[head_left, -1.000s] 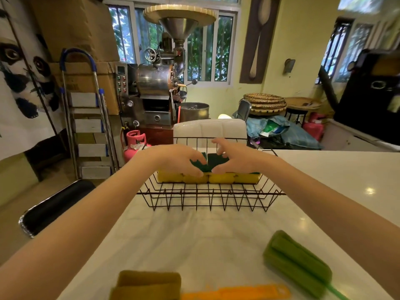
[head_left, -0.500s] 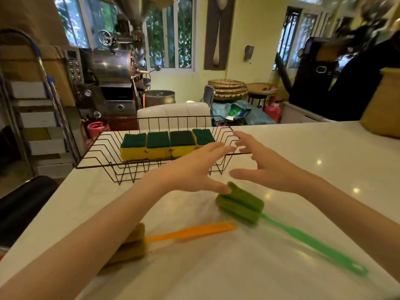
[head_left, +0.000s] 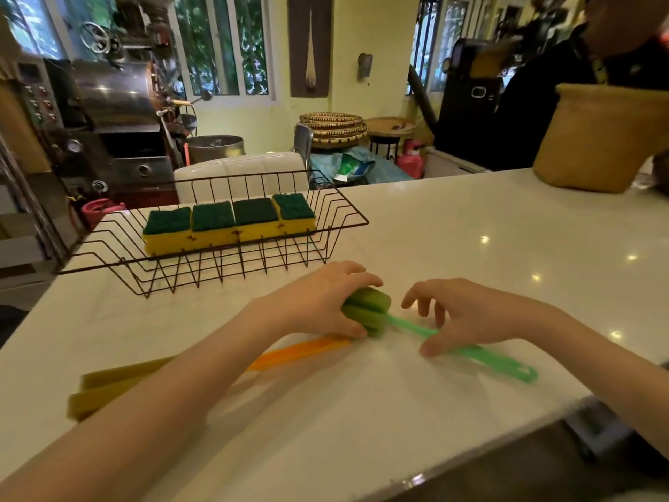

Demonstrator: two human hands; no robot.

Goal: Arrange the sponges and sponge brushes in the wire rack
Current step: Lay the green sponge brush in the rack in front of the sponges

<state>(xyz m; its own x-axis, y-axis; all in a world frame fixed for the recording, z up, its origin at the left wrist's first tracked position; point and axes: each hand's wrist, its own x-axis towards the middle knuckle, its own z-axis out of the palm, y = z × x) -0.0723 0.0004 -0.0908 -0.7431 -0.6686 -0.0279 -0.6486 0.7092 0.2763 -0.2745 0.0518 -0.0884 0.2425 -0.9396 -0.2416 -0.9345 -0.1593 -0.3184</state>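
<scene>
Left hand [head_left: 322,302] grip round green brush [head_left: 367,309] head (handle rightward)

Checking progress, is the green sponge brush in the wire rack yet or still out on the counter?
Out. The green sponge brush lies on the white counter in front of the black wire rack.

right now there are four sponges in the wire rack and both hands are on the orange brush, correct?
Not quite. The head view shows both hands on the green brush; the orange brush lies untouched. The four sponges are indeed in the wire rack.
</scene>
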